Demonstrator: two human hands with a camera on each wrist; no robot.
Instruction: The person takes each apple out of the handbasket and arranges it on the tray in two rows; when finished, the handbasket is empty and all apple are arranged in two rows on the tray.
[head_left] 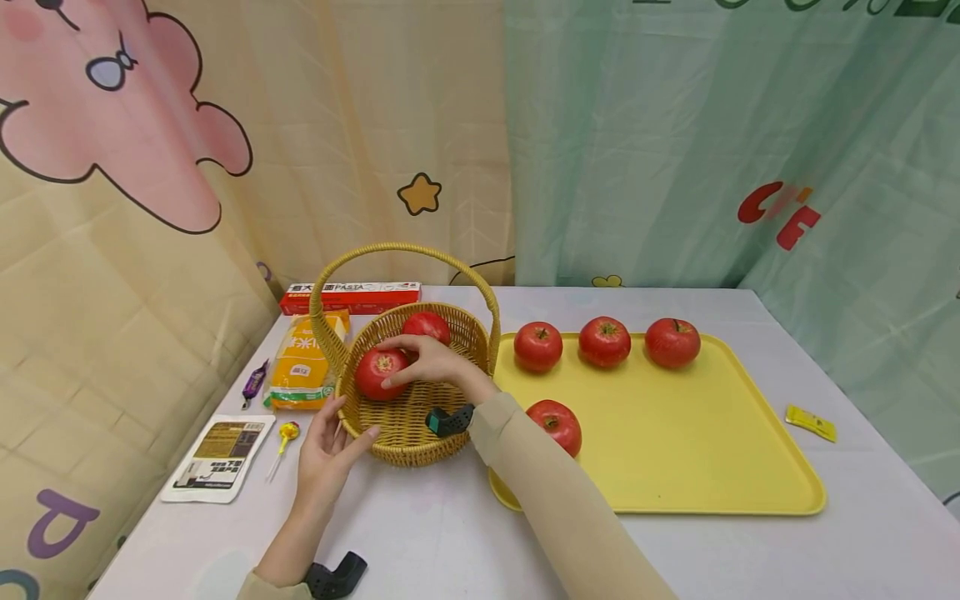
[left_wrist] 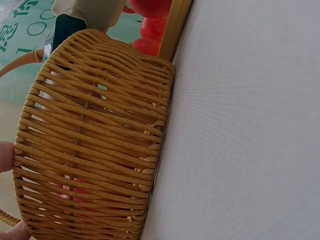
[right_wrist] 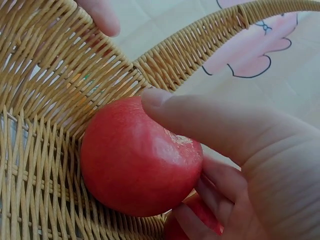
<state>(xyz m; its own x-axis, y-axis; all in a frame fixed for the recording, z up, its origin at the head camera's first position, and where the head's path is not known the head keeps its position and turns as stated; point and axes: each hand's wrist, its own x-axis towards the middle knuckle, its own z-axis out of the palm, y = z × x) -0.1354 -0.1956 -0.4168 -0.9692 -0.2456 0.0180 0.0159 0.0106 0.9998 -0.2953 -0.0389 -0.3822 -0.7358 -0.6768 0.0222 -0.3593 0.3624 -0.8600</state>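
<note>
In the head view, my right hand (head_left: 431,362) reaches into a woven basket (head_left: 408,454) and grips a red apple (head_left: 372,379) near its left wall. The right wrist view shows the thumb on top of this apple (right_wrist: 135,160) and the fingers round its far side. A second apple (head_left: 427,325) lies at the back of the basket, beyond the hand. My left hand (head_left: 326,450) touches the basket's near left rim from outside, thumb and fingers spread. In the left wrist view, its fingertips rest at the rim of the upright basket (left_wrist: 95,145).
Right of the basket, a yellow tray (head_left: 697,442) bears several apples, one (head_left: 557,425) partly behind my right sleeve. Left lie an orange food bag (head_left: 303,367), a lollipop (head_left: 287,433), a white pouch (head_left: 219,458) and a purple sweet (head_left: 255,382). A red pasta box (head_left: 360,297) stands behind.
</note>
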